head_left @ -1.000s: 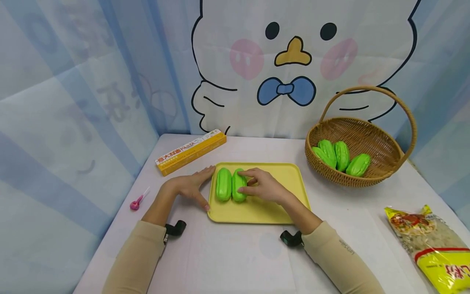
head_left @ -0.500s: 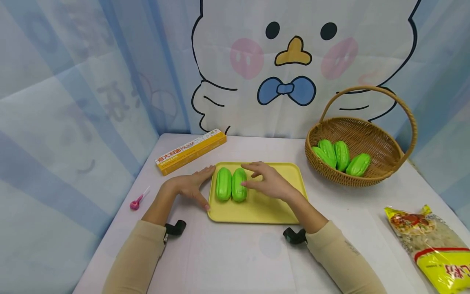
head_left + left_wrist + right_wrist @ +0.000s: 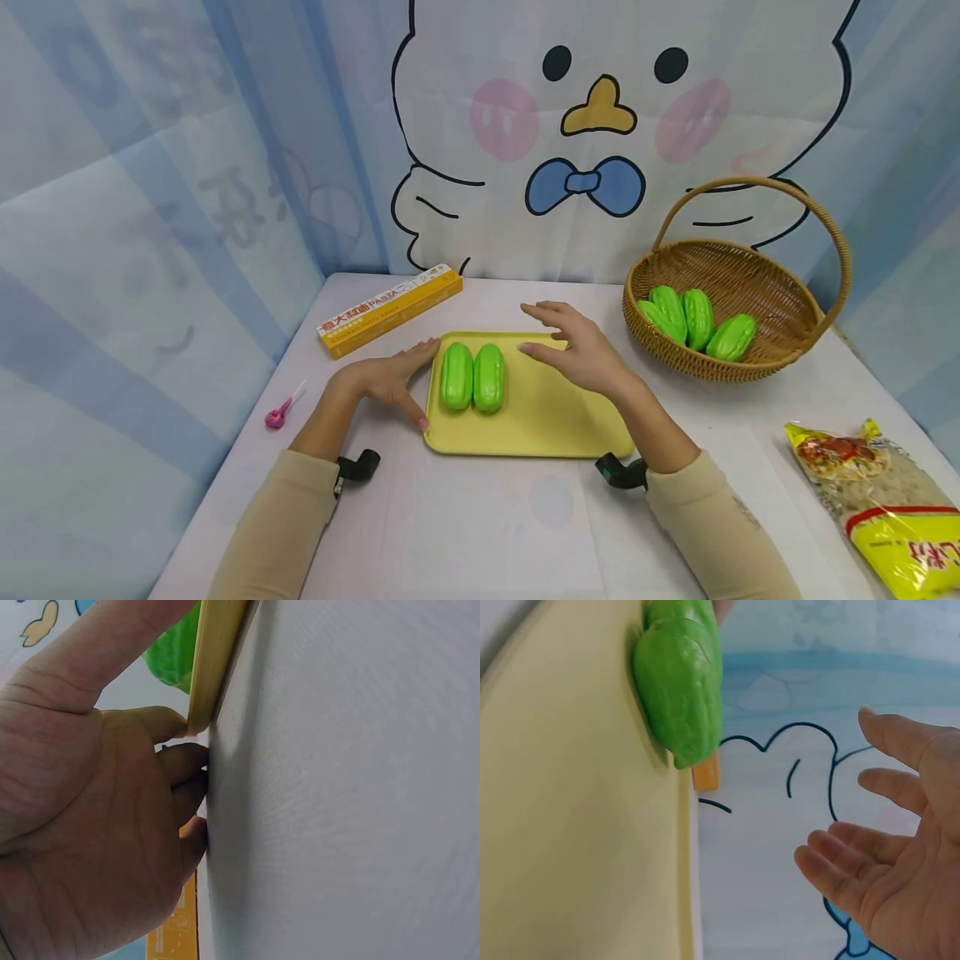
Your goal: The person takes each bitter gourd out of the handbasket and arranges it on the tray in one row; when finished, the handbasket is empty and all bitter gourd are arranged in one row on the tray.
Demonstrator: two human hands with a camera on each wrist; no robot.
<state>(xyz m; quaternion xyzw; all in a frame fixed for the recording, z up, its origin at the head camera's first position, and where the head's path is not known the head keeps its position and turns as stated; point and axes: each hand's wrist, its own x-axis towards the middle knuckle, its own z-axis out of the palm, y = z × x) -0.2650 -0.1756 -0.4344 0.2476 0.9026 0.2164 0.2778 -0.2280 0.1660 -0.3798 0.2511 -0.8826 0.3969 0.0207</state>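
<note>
Two green bitter melons lie side by side, upright in the head view, at the left end of a yellow tray. My left hand rests at the tray's left edge, thumb and fingers spread along it. In the left wrist view its fingertips touch the table and the tray rim. My right hand hovers above the tray's right part, holding nothing, fingers loosely spread. The right wrist view shows that hand apart from the nearer melon.
A wicker basket with a tall handle stands at the back right, with several more bitter melons inside. An orange pasta box lies behind my left hand. A pink lollipop is at left, a yellow food bag at right.
My right hand has let go of the right-hand bitter melon and moved up and to the right, away from it. My left hand has stayed at the tray's edge.
</note>
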